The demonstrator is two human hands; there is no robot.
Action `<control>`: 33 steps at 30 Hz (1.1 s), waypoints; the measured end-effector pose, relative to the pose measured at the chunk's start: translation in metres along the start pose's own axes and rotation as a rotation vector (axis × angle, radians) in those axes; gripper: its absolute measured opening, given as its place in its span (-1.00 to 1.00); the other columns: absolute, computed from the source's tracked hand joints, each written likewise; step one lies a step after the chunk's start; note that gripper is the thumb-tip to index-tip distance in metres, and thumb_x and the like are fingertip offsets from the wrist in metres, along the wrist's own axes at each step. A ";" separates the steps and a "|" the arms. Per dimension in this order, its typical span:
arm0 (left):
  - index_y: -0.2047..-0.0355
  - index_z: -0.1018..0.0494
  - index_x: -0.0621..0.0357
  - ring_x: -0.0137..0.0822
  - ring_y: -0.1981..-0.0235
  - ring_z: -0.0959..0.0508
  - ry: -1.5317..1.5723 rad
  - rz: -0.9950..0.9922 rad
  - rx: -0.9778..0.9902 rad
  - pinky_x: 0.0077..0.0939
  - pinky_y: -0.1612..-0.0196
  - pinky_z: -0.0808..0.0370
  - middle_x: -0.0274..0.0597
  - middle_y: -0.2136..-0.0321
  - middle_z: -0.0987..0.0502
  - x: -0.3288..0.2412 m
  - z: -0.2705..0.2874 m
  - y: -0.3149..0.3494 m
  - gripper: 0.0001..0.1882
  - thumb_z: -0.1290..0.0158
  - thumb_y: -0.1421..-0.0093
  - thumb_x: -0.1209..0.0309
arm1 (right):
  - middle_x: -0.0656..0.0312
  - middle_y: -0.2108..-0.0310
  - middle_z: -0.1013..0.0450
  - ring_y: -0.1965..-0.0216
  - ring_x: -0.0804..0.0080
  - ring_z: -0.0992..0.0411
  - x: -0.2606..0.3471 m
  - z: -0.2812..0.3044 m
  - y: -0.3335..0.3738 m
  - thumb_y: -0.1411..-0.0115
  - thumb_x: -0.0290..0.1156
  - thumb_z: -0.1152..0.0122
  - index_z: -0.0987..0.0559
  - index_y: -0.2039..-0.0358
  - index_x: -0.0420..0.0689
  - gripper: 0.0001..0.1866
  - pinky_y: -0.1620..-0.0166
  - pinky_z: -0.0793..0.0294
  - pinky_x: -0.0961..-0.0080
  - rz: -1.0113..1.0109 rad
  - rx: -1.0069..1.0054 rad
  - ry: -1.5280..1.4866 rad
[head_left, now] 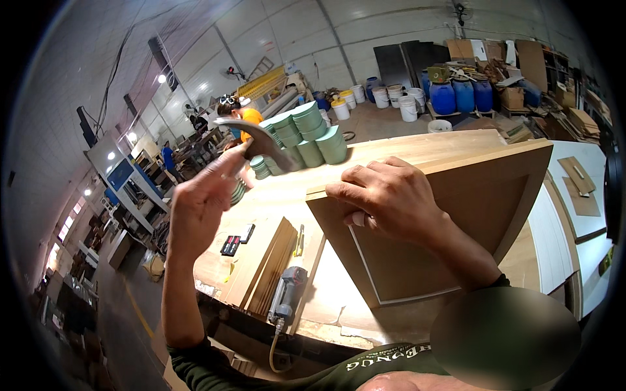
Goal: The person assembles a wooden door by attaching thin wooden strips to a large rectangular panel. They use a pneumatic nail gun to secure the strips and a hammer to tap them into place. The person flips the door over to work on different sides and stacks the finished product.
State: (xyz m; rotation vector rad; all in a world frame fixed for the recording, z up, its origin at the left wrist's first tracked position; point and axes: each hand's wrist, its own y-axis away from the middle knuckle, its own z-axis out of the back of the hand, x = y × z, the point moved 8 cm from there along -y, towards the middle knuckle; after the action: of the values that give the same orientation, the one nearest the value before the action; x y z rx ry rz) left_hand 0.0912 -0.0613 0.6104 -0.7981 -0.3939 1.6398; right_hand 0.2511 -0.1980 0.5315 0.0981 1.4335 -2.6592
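My left hand (199, 202) is raised and closed round a hammer, its handle mostly hidden behind my fingers. The dark hammer head (266, 142) is smeared by motion and hangs in the air, apart from the wood. Over the upper left corner of a brown framed wooden panel (450, 228), the fingers of my right hand (394, 195) are curled and grip its edge. The panel stands tilted on the workbench (274, 195), with its pale top edge up and a white strip along its inner frame.
A glue gun (287, 293) with a yellow nozzle and hose lies beside stacked boards (261, 267). Small dark boxes (231, 245) sit on them. Green round-ended stacks (310, 143) stand farther back, near a person in orange (251, 117). Blue barrels (453, 96) line the rear.
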 end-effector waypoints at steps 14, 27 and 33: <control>-0.12 -0.42 0.08 -0.60 0.53 -0.39 -0.115 -0.081 0.066 -0.69 0.45 -0.38 -0.25 0.36 -0.64 -0.014 -0.015 0.002 -0.55 0.01 -0.21 0.60 | 0.27 0.42 -0.48 0.37 0.38 -0.51 0.006 0.004 -0.006 0.06 -0.30 -0.37 -0.56 0.19 0.11 -0.64 0.28 -0.40 0.41 0.053 -0.044 0.006; -0.11 -0.44 0.03 -0.39 0.43 -0.60 -0.142 -0.088 0.212 -0.48 0.35 -0.52 -0.15 0.27 -0.64 -0.016 -0.028 0.000 -0.54 -0.03 -0.18 0.60 | 0.39 0.30 -0.48 0.23 0.43 -0.49 0.000 -0.007 -0.003 0.12 -0.24 -0.43 -0.50 0.10 0.19 -0.50 0.14 -0.41 0.41 -0.005 0.085 0.043; -0.11 -0.43 0.07 -0.55 0.54 -0.44 -0.116 -0.047 0.138 -0.61 0.44 -0.42 -0.20 0.39 -0.62 -0.015 -0.010 -0.007 -0.58 -0.01 -0.23 0.55 | 0.38 0.30 -0.47 0.23 0.42 -0.49 0.002 -0.006 -0.004 0.12 -0.24 -0.42 -0.50 0.11 0.17 -0.51 0.16 -0.40 0.42 0.001 0.081 0.036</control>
State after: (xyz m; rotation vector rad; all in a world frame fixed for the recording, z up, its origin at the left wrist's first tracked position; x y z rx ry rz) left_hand 0.1041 -0.0753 0.6121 -0.5891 -0.3739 1.6544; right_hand 0.2491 -0.1912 0.5312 0.1543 1.3352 -2.7288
